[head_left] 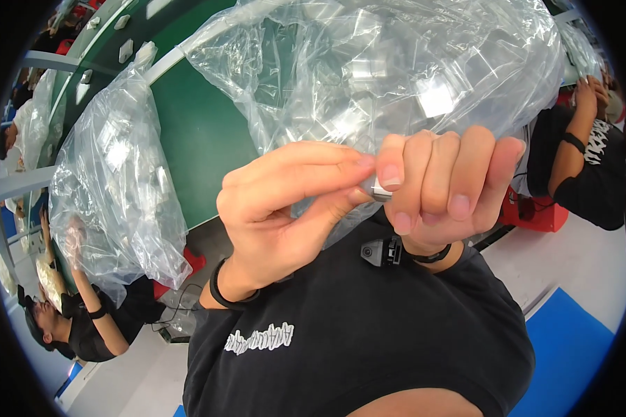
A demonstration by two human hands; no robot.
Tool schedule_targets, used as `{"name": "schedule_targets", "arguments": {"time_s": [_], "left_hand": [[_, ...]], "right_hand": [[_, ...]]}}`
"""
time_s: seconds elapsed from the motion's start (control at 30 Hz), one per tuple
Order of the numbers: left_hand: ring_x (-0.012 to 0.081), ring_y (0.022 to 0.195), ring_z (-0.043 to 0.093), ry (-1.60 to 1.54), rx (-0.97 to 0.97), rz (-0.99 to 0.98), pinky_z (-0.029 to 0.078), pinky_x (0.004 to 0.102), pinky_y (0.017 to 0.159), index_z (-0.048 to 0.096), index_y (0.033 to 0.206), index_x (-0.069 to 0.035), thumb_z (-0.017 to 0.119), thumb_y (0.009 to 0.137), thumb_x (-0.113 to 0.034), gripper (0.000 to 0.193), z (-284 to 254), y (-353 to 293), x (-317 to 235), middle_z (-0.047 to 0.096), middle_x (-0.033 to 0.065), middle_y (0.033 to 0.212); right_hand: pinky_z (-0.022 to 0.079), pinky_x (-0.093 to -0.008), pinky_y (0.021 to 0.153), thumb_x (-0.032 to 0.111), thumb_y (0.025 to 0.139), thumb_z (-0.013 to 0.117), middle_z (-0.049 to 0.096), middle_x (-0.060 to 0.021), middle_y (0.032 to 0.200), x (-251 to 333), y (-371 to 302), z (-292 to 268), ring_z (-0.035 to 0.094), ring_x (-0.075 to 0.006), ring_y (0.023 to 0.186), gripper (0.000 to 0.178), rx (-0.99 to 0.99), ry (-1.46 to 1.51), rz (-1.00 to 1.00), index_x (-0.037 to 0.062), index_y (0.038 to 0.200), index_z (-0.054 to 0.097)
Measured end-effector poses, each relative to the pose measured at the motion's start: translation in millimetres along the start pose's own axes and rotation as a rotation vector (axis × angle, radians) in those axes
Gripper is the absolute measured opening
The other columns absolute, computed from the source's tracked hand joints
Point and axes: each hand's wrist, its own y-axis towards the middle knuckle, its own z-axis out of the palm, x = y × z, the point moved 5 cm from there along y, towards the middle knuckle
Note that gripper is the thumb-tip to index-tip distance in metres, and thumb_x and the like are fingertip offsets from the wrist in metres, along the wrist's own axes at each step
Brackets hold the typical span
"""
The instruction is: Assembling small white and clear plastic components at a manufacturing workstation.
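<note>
Both hands meet in the middle of the view, raised in front of my chest. Between them is a small silver-grey piece (381, 192) with a pale, shiny face, mostly covered by fingers; its exact kind cannot be made out. My left hand (275, 201) pinches its left end between thumb and fingertips. The fingers of my right hand (442, 181) are curled, with the thumb pressed against the piece. Just beyond the hands lies a large clear plastic bag (313, 90) full of transparent, boxy plastic parts.
The bag rests on a green tabletop (195, 125). To the left, another clear bag (118, 160) of similar parts stands near a person in black (83, 320). A second person (588, 153) works at the far right, by a red stool (539, 212). A small black camera (380, 252) hangs at my chest.
</note>
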Motion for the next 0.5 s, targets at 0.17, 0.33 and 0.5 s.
{"name": "schedule_targets", "arguments": {"time_s": [0.17,0.33,0.5], "left_hand": [[0.0206,0.072,0.065,-0.023,0.034,0.019,0.052,0.0252,0.062,0.069,0.083,0.004,0.074,0.062,0.01,0.022,-2.3,-0.3,-5.8,0.067,0.0148,0.082],[0.0209,0.071,0.065,-0.13,-0.018,0.01,0.052,0.0253,0.06,0.069,0.082,0.005,0.074,0.062,0.009,0.022,-4.9,-1.2,-0.3,0.067,0.0147,0.08],[0.02,0.073,0.065,-0.134,0.063,0.013,0.053,0.0262,0.065,0.066,0.083,0.006,0.073,0.066,0.009,0.019,-6.2,-0.4,1.4,0.067,0.0152,0.083]], "right_hand": [[0.042,-0.0371,0.081,0.036,0.1,0.012,0.045,-0.0023,0.056,-0.8,7.6,7.8,0.048,-0.0183,0.047,0.051,0.134,0.033,0.118,0.0094,0.075,0.047],[0.042,-0.0365,0.079,0.037,0.1,0.013,0.045,-0.0022,0.057,3.1,4.1,16.1,0.048,-0.0173,0.051,0.05,0.11,-0.146,0.11,0.0097,0.074,0.047],[0.041,-0.0378,0.08,0.037,0.1,0.014,0.045,-0.0018,0.058,3.3,1.6,20.2,0.045,-0.0168,0.051,0.049,0.023,-0.198,0.08,0.0099,0.074,0.046]]}}
